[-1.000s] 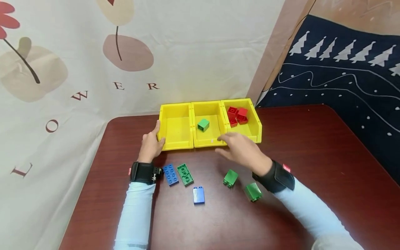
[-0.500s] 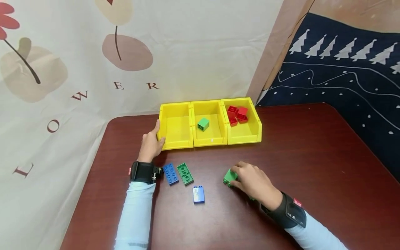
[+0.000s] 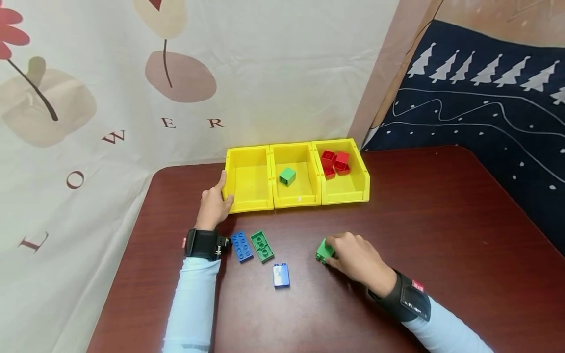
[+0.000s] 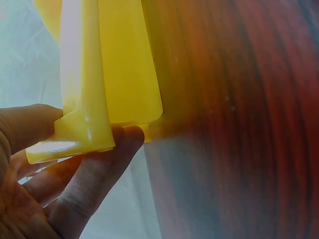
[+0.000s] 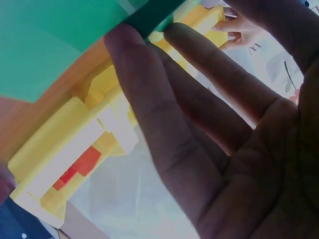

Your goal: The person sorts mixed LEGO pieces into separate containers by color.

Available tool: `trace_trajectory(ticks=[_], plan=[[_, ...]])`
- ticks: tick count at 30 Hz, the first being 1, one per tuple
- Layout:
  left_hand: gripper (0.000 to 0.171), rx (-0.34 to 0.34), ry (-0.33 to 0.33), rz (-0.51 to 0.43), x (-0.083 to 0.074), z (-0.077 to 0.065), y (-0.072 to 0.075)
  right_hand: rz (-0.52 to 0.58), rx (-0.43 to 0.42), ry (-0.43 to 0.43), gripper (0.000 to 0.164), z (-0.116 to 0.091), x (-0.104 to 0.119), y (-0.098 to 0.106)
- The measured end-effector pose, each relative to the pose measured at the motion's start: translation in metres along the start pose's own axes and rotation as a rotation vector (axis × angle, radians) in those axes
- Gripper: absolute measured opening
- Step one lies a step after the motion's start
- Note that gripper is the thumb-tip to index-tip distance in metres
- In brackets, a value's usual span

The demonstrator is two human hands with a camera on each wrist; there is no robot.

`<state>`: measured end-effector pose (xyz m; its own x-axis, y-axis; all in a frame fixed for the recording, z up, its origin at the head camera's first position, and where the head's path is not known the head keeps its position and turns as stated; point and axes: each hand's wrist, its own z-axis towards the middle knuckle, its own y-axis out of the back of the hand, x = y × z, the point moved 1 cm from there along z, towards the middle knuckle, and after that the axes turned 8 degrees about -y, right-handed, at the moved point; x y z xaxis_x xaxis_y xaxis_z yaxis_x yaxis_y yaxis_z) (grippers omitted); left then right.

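My left hand [image 3: 213,205] holds the left end of a row of yellow bins [image 3: 250,204]. In the left wrist view, its thumb and fingers [image 4: 94,181] lie on opposite sides of the yellow wall [image 4: 82,114]. My right hand [image 3: 356,259] is down at the table, pinching a green toy brick [image 3: 323,251] by its right side. Up close in the right wrist view, green plastic [image 5: 55,45] fills the top left, with fingertips at its edge. One light green brick [image 3: 287,176] lies in the middle bin; several red bricks [image 3: 335,164] are in the right bin.
Between the hands on the brown table [image 3: 441,220] lie a blue brick [image 3: 242,247] with studs up, a green brick [image 3: 262,246] showing its hollow underside, and a smaller blue brick [image 3: 281,275]. A printed cloth [image 3: 282,73] hangs behind the bins.
My right hand has come down from the front of the middle bin to the green brick and taken hold of it. It now covers another green brick. The left hand stays put.
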<state>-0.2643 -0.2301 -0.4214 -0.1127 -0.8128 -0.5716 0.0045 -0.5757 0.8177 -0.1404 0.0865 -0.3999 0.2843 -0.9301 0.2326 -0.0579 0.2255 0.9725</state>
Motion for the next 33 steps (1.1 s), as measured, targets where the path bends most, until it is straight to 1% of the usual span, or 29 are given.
trace_trajectory(ticks=[4,7,9,11,13,16,20,23,27,30,33], plan=[[0.074,-0.006,-0.007,-0.003,0.000,0.000,-0.001,0.016,-0.027,0.017,0.022,0.005,0.001,0.007],[0.074,-0.010,-0.015,-0.009,-0.001,0.000,-0.001,0.070,-0.032,0.046,0.024,0.014,0.002,0.021],[0.074,-0.012,-0.018,-0.014,-0.001,-0.001,0.000,0.108,-0.041,0.075,0.025,0.024,0.003,0.032],[0.073,-0.014,-0.020,-0.014,-0.001,-0.001,0.000,0.147,-0.056,0.099,0.025,0.038,0.005,0.042],[0.073,-0.014,-0.019,-0.014,0.000,-0.002,0.001,0.161,-0.075,0.103,0.025,0.054,0.006,0.053],[0.073,-0.010,-0.018,-0.009,0.000,-0.002,0.001,0.154,-0.094,0.071,0.029,0.079,0.010,0.067],[0.073,-0.010,-0.023,-0.006,0.000,-0.002,0.002,0.111,-0.087,0.019,0.031,0.115,0.018,0.080],[0.073,-0.011,-0.018,-0.011,0.000,-0.001,0.003,0.086,-0.050,-0.026,0.029,0.144,0.026,0.082],[0.074,-0.004,-0.003,-0.019,-0.001,-0.001,0.003,0.049,0.024,-0.075,0.023,0.179,0.035,0.076],[0.074,0.007,0.003,-0.023,-0.001,-0.001,0.003,0.024,0.084,-0.110,0.029,0.199,0.037,0.070],[0.074,0.012,0.003,-0.022,-0.002,-0.001,0.004,-0.008,0.125,-0.133,0.035,0.213,0.039,0.063]])
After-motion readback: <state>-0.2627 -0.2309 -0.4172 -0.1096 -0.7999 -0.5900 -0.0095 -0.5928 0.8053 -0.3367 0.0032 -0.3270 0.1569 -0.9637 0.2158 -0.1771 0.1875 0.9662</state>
